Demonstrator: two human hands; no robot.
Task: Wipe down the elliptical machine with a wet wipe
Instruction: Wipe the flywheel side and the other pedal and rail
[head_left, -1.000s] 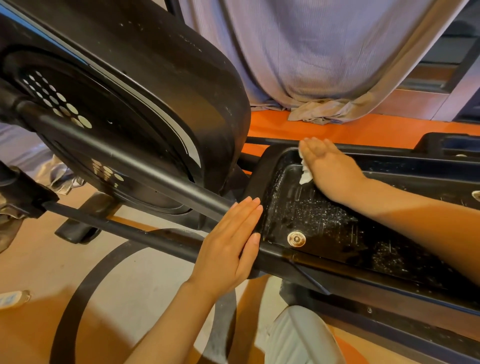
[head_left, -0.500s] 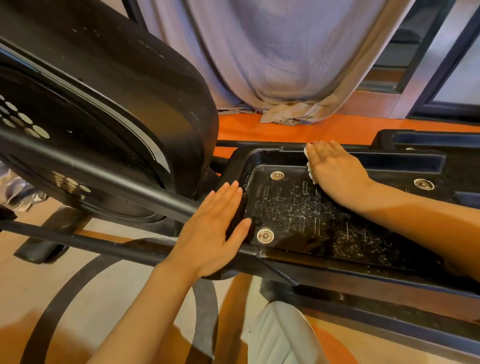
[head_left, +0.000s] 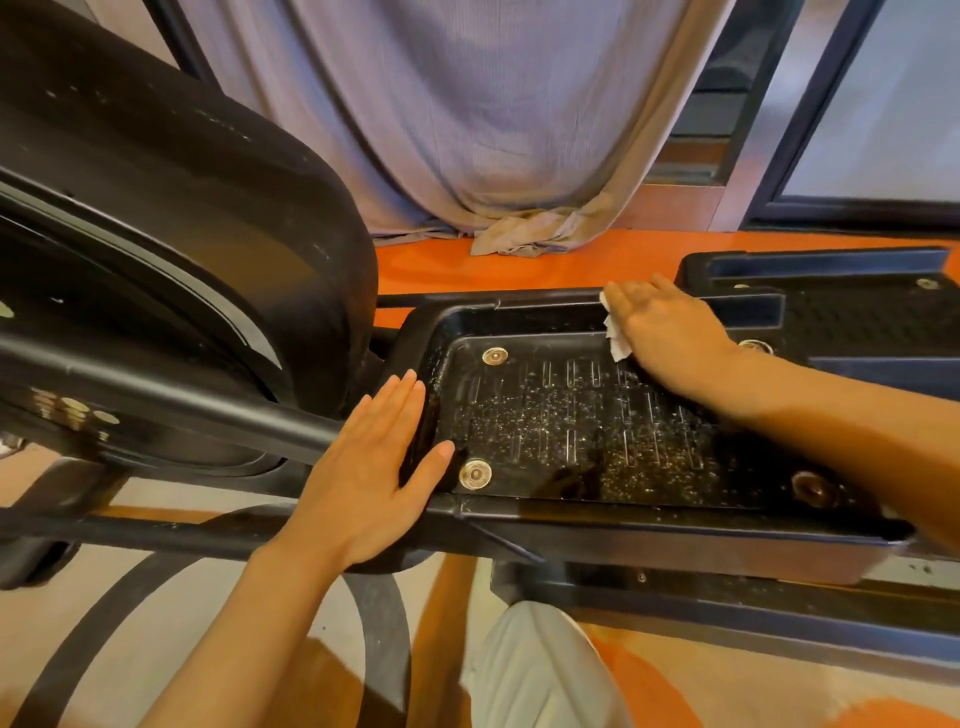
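Head view: the right hand (head_left: 670, 332) lies flat, fingers straight, at the far edge of the near foot pedal (head_left: 571, 431), pressing a white wet wipe (head_left: 615, 340) against the pedal's far rim; only a crumpled corner of the wipe shows from under the palm. So this grip is spread and pressing, not pinching. The left hand (head_left: 374, 467) is also flat and holds nothing, its palm resting on the pedal's front-left corner, thumb just inside the tread beside a metal bolt (head_left: 475, 474).

The pedal's long axis runs left to right. Its tread is speckled with pale grit, thickest in the middle, which lies toward the near edge from the wipe. Judging by that, the right hand is placed to stroke toward the near rim along the tread while the left steadies the pedal. A second pedal (head_left: 857, 312) sits beyond, past the right wrist.
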